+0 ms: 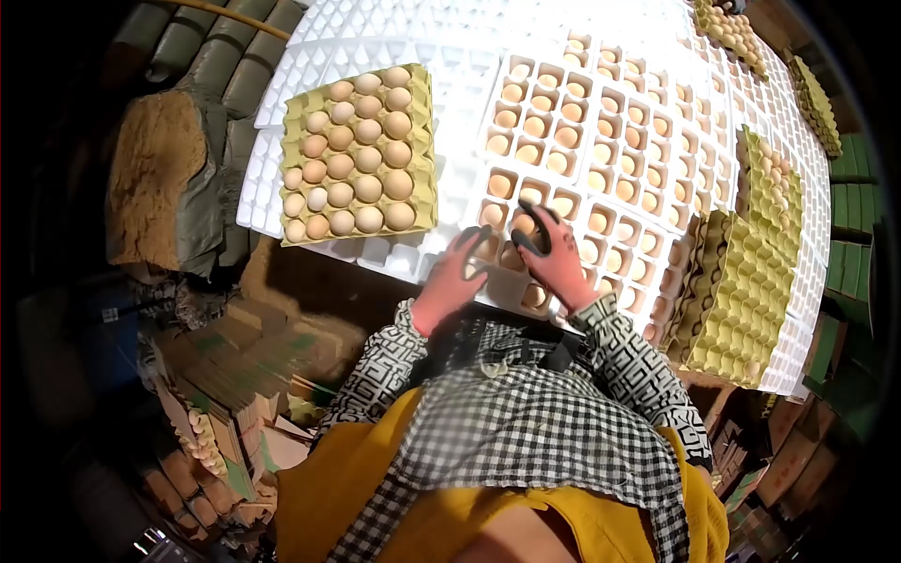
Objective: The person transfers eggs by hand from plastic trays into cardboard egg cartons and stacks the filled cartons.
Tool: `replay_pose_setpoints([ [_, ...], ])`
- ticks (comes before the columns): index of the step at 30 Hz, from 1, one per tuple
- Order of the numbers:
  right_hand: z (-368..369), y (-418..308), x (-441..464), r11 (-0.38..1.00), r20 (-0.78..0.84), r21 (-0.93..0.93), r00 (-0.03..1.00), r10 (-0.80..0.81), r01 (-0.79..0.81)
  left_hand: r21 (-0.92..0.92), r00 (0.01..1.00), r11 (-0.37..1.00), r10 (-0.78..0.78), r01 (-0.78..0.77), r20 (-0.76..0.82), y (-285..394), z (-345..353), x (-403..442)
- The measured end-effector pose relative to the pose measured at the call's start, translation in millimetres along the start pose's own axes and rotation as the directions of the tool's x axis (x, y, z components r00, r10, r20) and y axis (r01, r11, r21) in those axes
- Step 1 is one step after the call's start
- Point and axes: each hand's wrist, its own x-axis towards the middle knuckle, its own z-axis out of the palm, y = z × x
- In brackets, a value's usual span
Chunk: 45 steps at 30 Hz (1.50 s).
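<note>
At the near edge of the white tray (508, 284), my left hand (450, 281) and my right hand (554, 255) are reaching among eggs (534, 296), their fingers standing apart.

Passable strip (462, 141) btwn egg tray (424, 122) & filled cells (520, 123), tray stack (746, 300) blocking R

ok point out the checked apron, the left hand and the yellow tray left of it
Checked apron (540, 436): head view, middle of its front
Left hand (450, 281): head view, back of the hand
Yellow tray (425, 155): head view, right-hand rim
</note>
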Motion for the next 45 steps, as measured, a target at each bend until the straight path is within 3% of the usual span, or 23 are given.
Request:
replay_pose_setpoints([
  [1, 6.0, 7.0, -14.4, 0.991, 0.017, 0.100, 0.996, -0.092, 0.090, -0.052, 0.989, 0.994, 0.086, -0.092, -0.118, -3.4, -0.3, -4.7],
  [4, 31.3, 30.4, -38.6, 0.900, 0.358, -0.029, 0.845, -0.396, 0.435, -0.632, 0.914, 0.775, -0.243, -0.018, -0.325, -13.5, 13.1, -18.5],
  [6, 33.6, 36.3, -46.8, 0.808, 0.533, -0.148, 0.734, -0.421, 0.571, -0.313, 0.899, 0.939, -0.009, -0.143, -0.437, -25.7, 25.1, -24.3],
  [9, -15.1, 3.2, -55.4, 0.882, 0.238, -0.166, 0.886, -0.399, 0.441, 0.137, 0.919, 0.960, 0.274, -0.245, -0.282, -43.3, 49.2, -24.4],
  [12, -129.5, -19.8, -96.4, 0.939, -0.127, -0.274, 0.960, -0.251, 0.209, 0.225, 0.923, 0.939, 0.311, -0.261, -0.225, -55.4, 59.3, -21.7],
  [14, -216.7, -32.5, -148.5, 0.900, -0.469, -0.423, 0.875, -0.118, -0.105, 0.226, 0.898, 0.922, 0.367, -0.315, -0.243, -26.3, 55.3, -11.1],
  [16, -301.3, 8.7, -199.4, 0.693, -0.628, -0.383, 0.722, 0.289, -0.610, 0.241, 0.883, 0.902, 0.412, -0.359, -0.225, 8.5, 53.7, 6.5],
  [17, -332.0, 12.9, -225.6, 0.372, -0.596, -0.643, 0.742, 0.306, -0.670, 0.177, 0.895, 0.914, 0.397, -0.365, -0.205, 24.7, 57.5, 12.7],
  [19, -360.8, 58.5, -269.4, 0.213, -0.530, -0.732, 0.738, 0.418, -0.647, -0.073, 0.963, 0.964, 0.248, -0.256, -0.104, 59.5, 82.2, 22.5],
  [21, -379.4, 108.2, -297.4, 0.508, -0.397, -0.663, 0.834, 0.384, -0.550, -0.117, 0.932, 0.927, 0.362, -0.357, 0.028, 111.0, 109.7, 34.6],
  [22, -389.3, 104.4, -296.8, 0.520, -0.369, -0.687, 0.860, 0.353, -0.508, -0.102, 0.884, 0.880, 0.468, -0.464, 0.014, 117.5, 137.5, 42.0],
  [23, -401.6, 87.7, -291.9, 0.531, -0.337, -0.706, 0.882, 0.329, -0.468, -0.192, 0.897, 0.889, 0.436, -0.415, 0.079, 139.3, 162.0, 46.7],
  [24, -408.2, 74.6, -289.7, 0.626, -0.366, -0.664, 0.908, 0.205, -0.409, -0.353, 0.929, 0.919, 0.273, -0.175, 0.250, 192.9, 167.1, 43.8],
  [25, -416.0, 88.9, -299.7, 0.816, -0.454, -0.341, 0.842, 0.291, -0.467, -0.316, 0.919, 0.939, 0.239, -0.136, 0.314, 215.6, 182.4, 43.4],
  [27, -434.0, 91.9, -291.4, 0.942, -0.624, 0.158, 0.709, 0.329, -0.298, -0.194, 0.896, 0.959, 0.264, -0.205, 0.357, 216.9, 233.8, 43.6],
  [29, -468.0, 94.1, -243.0, 0.921, -0.655, -0.272, 0.754, 0.035, -0.279, -0.026, 0.885, 0.916, 0.394, -0.401, 0.248, 239.9, 261.1, 38.0],
  [30, -481.3, 98.6, -209.8, 0.934, -0.645, -0.282, 0.764, -0.014, -0.221, -0.039, 0.919, 0.976, 0.216, -0.215, 0.329, 258.5, 264.1, 35.0],
  [34, -513.8, 189.5, -94.7, 0.761, -0.539, -0.628, 0.797, -0.274, -0.163, -0.115, 0.941, 0.991, 0.102, -0.069, 0.323, 288.7, 259.5, 21.4],
  [35, -519.9, 196.0, -81.9, 0.806, -0.470, -0.571, 0.868, -0.161, -0.159, -0.139, 0.946, 0.989, 0.099, -0.058, 0.309, 281.7, 263.2, 15.9],
  [39, -529.4, 194.2, -118.0, 0.887, -0.600, -0.426, 0.790, -0.130, -0.178, -0.122, 0.973, 0.992, -0.002, 0.032, 0.231, 285.9, 268.4, 10.2],
  [41, -526.6, 177.7, -169.9, 0.924, -0.580, -0.034, 0.760, 0.293, -0.382, -0.248, 0.977, 0.965, -0.029, 0.082, 0.210, 276.3, 275.6, 5.5],
  [44, -502.8, 166.2, -242.4, 0.732, -0.241, 0.080, 0.699, 0.673, -0.677, -0.232, 0.984, 0.972, 0.071, -0.031, 0.166, 293.8, 266.8, 3.9],
  [45, -480.6, 197.7, -274.6, 0.884, -0.273, 0.118, 0.841, 0.468, -0.453, -0.207, 0.984, 0.977, 0.077, -0.043, 0.159, 300.6, 262.9, 4.3],
])
